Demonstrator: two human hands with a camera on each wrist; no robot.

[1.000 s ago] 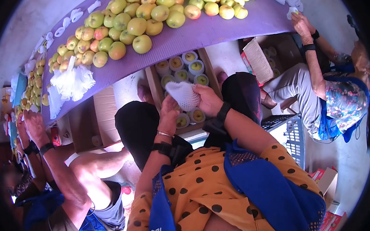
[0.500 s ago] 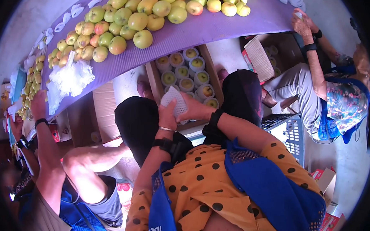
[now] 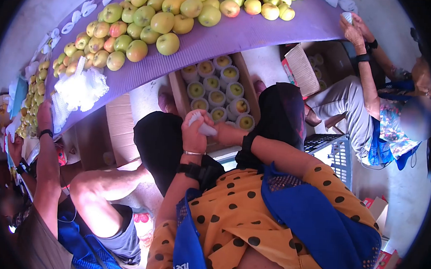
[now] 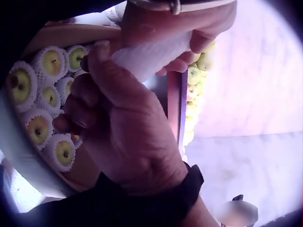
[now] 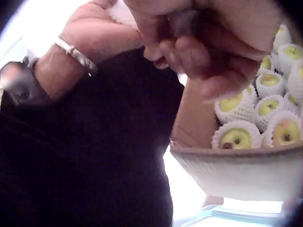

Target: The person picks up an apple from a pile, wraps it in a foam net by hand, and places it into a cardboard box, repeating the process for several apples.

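Note:
A white foam net sleeve is gripped in my left hand, its fingers wrapped round it. In the left wrist view the sleeve looks narrow and slants out of that hand toward the other. My right hand meets its free end, fingers curled and thumb against the foam in the left wrist view. Whatever the sleeve contains is hidden. Below and beyond both hands stands a cardboard box with several apples in white foam nets, stems up.
A purple-covered table ahead carries a heap of bare apples and a bunch of white foam nets. People work close by on both sides; one person's hand holds white foam. A grey plastic crate stands at the right.
The foam net sleeve went from wide and rounded between both hands to narrow in my left hand's grip. My hands moved slightly left and nearer, uncovering more wrapped apples. The person at left reached toward the table.

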